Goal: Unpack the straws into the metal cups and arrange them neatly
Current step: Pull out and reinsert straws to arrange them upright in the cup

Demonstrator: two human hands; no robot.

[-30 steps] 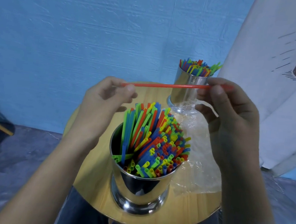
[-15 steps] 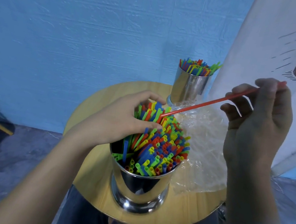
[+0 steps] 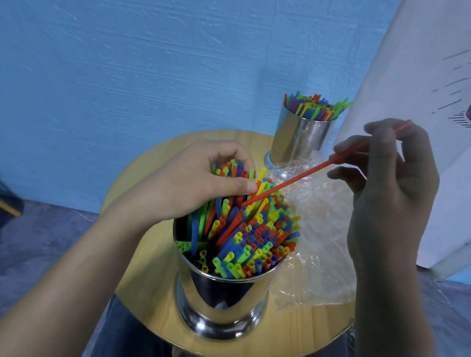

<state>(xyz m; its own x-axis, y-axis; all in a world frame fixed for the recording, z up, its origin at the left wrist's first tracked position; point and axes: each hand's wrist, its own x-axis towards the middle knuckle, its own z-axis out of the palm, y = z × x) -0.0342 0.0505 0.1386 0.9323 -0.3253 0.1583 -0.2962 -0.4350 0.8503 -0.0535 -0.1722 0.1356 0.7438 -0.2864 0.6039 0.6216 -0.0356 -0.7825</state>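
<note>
A shiny metal cup (image 3: 224,301) stands at the near edge of the round wooden table (image 3: 146,290), packed with coloured straws (image 3: 254,237). My left hand (image 3: 196,180) curls round a bunch of those straws at the cup's far left side. My right hand (image 3: 387,175) pinches a single red straw (image 3: 294,181) near its upper end; the straw slants down to the left, and its lower tip is among the straws in the cup. A second metal cup (image 3: 299,141) full of straws stands at the back of the table.
Crumpled clear plastic wrapping (image 3: 323,244) lies on the table to the right of the near cup. A blue wall is close behind, and a white printed cloth (image 3: 439,82) hangs at the right. My lap is under the table's near edge.
My left hand let go of the red straw and dropped onto the straws in the near cup. My right hand tilted the straw and lowered its tip into the cup.
</note>
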